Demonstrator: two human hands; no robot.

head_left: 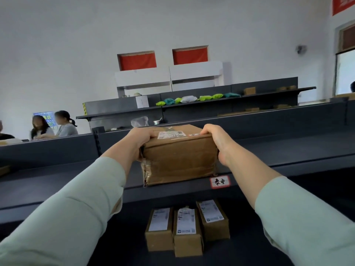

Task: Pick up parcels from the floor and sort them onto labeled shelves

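Note:
A brown cardboard parcel (pixel 178 156) with a white shipping label on top rests on the front edge of the dark upper shelf (pixel 288 150). My left hand (pixel 141 140) grips its left top corner and my right hand (pixel 215 139) grips its right side. A red-framed handwritten label (pixel 220 181) is stuck to the shelf lip just below the parcel's right corner. On the lower shelf stand three small brown boxes (pixel 187 227) with white labels, side by side.
A second dark shelving row (pixel 192 108) stands behind, holding green and white bags and small boxes. A metal shelf upright (pixel 97 143) rises left of my left hand. Two people sit at the far left (pixel 53 125). Another parcel's corner shows at the left edge (pixel 3 169).

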